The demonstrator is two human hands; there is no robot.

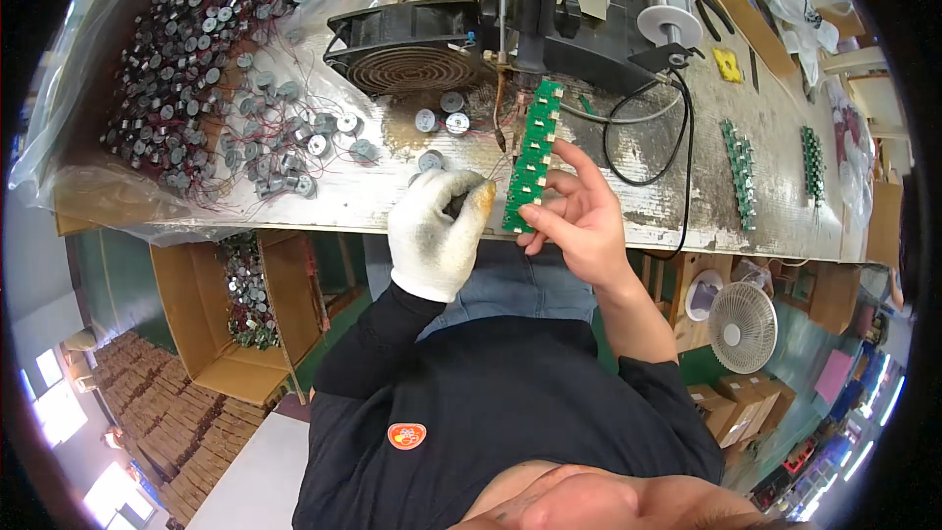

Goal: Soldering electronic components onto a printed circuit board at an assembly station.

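- Head view: holding green circuit strip [535, 152] in bare right hand [581, 214], pinched near its lower end, beside soldering tip [500, 135].
- Pinching with gloved left hand [438, 228], thumb to index (apparently on thin wire [498, 166]).
- Might scorch strip by drifting against tip.
- Heaped in clear plastic [78, 142]: motors [186, 54]; apparently more in cardboard box [189, 304] below.

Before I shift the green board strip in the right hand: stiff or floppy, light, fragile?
The green board strip is likely stiff: its upper end juts straight past the fingers of the right hand. Probably light for its length, as it looks thin and slim. The small pale connectors standing along it might snag or break if pushed sideways.
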